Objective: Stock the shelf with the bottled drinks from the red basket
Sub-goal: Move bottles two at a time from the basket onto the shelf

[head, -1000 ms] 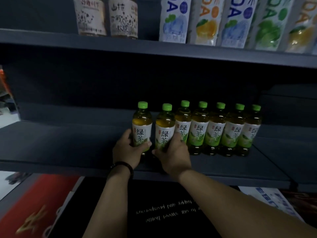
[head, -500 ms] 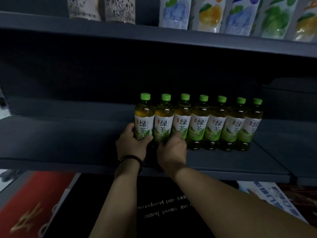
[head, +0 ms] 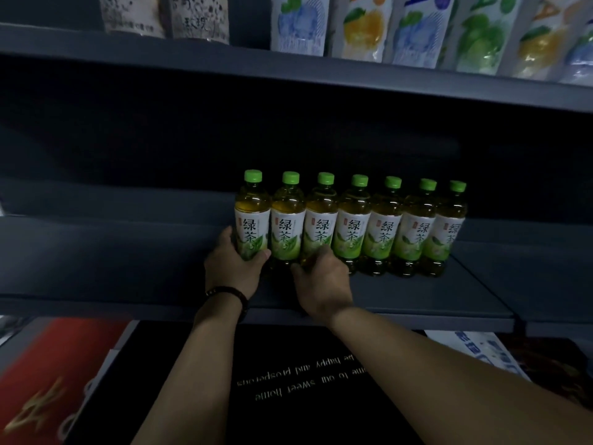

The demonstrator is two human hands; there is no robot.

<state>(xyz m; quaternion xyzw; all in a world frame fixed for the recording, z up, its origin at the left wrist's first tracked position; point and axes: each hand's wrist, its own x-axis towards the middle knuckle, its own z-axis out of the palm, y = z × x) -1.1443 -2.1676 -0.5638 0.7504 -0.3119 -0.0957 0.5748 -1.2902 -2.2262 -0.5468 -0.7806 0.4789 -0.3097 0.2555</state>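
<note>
Left hand wraps smooth green-capped bottle.

I count seven green tea bottles in one row on the middle shelf, each with a green cap, so seven caps. Two hands are in view: the left hand and the right hand. One dark bracelet sits on the left wrist. On the upper shelf I make out two bottles with pale speckled labels and six soda bottles with fruit labels, the last cut off by the frame edge.
</note>
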